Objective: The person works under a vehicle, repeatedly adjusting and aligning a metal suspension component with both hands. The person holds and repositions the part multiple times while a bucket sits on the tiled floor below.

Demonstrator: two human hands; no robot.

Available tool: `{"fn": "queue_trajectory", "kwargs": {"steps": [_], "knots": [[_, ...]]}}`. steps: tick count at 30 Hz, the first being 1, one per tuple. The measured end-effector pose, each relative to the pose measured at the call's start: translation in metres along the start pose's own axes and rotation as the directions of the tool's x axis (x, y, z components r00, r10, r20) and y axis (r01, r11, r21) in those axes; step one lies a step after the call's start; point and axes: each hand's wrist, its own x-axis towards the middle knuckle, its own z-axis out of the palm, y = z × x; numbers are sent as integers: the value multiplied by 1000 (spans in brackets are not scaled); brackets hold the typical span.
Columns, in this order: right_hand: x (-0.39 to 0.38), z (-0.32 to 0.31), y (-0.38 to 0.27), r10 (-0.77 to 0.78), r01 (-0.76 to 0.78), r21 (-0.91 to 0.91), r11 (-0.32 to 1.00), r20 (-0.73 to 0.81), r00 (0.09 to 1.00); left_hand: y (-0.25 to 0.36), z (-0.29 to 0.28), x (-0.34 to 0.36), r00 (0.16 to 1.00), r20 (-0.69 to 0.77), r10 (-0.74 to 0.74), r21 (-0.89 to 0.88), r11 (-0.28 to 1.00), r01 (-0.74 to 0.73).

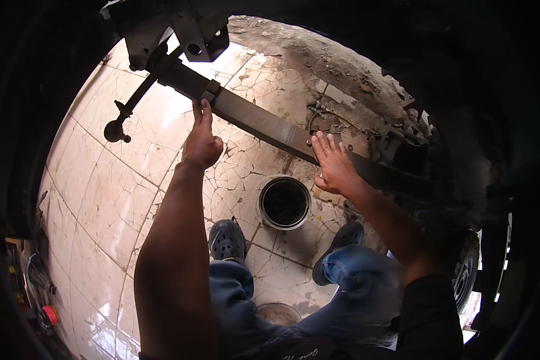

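One long, dull-grey metal bar (258, 120); left hand (203, 147) and right hand (336, 168) touch it, each grip unclenched

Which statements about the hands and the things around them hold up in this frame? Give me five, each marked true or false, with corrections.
1. The left hand has extended fingers at the metal bar, near the dark clamp. True.
2. The right hand grips a hammer. False: its fingers are spread against the bar, with no tool visible in it.
3. The round bucket stands on the tiled floor. True.
4. The bucket is left of both shoes. False: it stands between them, slightly farther forward.
5. The person wears blue jeans. True.
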Motion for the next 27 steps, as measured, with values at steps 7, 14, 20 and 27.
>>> {"fn": "queue_trajectory", "kwargs": {"steps": [7,14,20,27], "knots": [[16,-8,-4,20,-20,50,999,0,1000,15,-2,-5,999,-10,-54,23,998,54],[-7,-2,-7,6,-6,1,1000,-17,1000,7,-10,-5,999,36,14,-8,1000,-14],[3,-4,2,-3,2,-35,999,-39,999,7,1,1,1000,-16,22,-13,1000,-22],[-2,-8,-8,-2,2,23,1000,-20,1000,-3,-11,-2,998,12,60,62,996,-60]]}}
